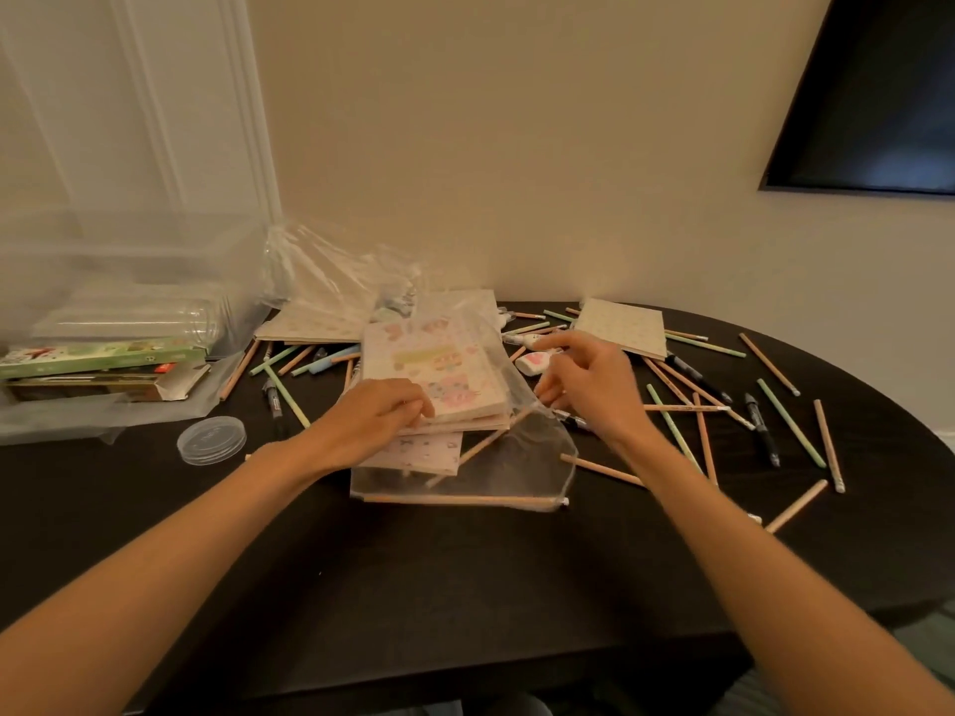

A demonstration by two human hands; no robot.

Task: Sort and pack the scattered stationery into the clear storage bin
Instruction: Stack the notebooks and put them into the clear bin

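Paper notebook stack (439, 372) lies mid-way along the worktop (465, 586), partly on or in a clear pouch (522, 457); we cannot tell which. Left grip (382, 410) curls over its near-left corner, pinching it. Right grip (589, 385) hovers just beside, fingers loose, empty. We judge the stack light and stiff, with covers liable to slide, so take both side edges. Clear storage bin (129, 240) stands at the left edge.

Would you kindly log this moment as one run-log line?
left hand: grips notebook stack | right hand: beside clear pouch, grip unclear | clear storage bin: holds boxes, jar | pencils: scattered on table
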